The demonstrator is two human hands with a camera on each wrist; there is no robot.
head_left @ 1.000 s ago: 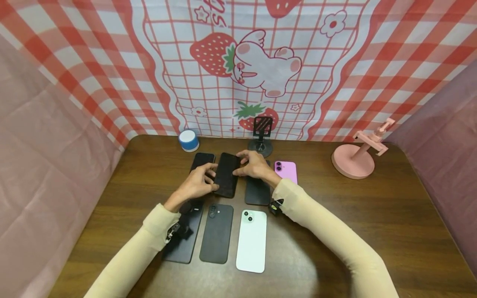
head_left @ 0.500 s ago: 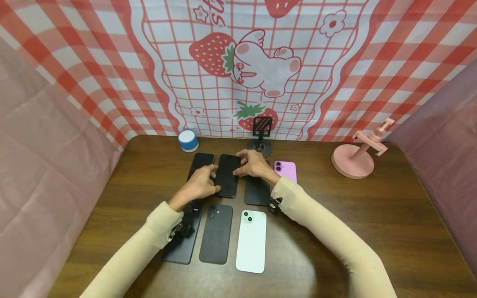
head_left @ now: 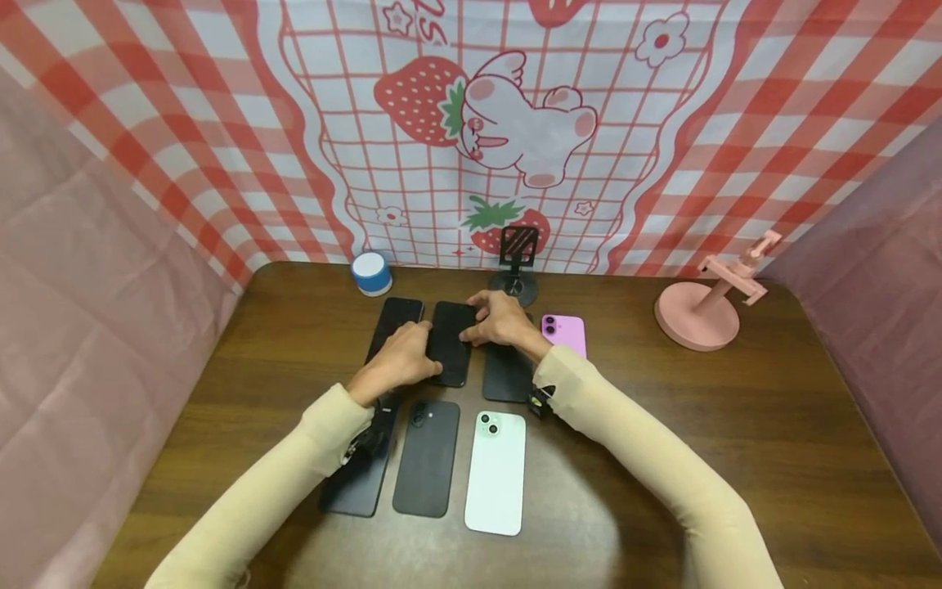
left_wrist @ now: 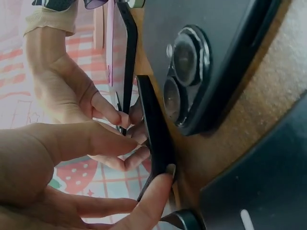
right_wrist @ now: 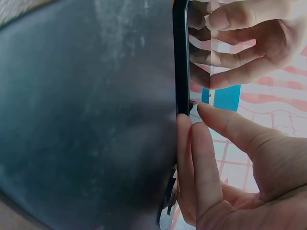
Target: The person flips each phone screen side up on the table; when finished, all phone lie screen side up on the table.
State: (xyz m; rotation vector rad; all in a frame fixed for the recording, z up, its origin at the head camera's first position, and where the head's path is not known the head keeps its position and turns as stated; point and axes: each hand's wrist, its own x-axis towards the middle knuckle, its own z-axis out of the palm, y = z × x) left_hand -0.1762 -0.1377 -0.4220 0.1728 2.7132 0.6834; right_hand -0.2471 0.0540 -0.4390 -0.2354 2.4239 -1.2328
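A black phone (head_left: 450, 348) lies screen up in the back row, between my two hands. My left hand (head_left: 397, 357) grips its left edge, thumb at the lower corner; in the left wrist view a fingertip presses the side of the phone (left_wrist: 158, 136). My right hand (head_left: 502, 320) pinches the upper right edge; in the right wrist view its thumb is over the screen and its fingers are against the phone's side (right_wrist: 182, 62). Another dark phone (head_left: 400, 315) is partly under my left hand, and a dark grey phone (head_left: 508, 378) partly under my right.
In front lie a large dark device (head_left: 353, 491), a dark grey phone (head_left: 427, 466) and a pale green phone (head_left: 495, 483). A pink phone (head_left: 565, 331) is right of my right hand. Behind stand a blue-white cylinder (head_left: 372, 276), a black stand (head_left: 518, 245) and a pink stand (head_left: 695, 319).
My left hand has shifted a little to the right along the black phone's edge, and the phone has turned slightly and moved slightly right. My right hand has stayed nearly in place.
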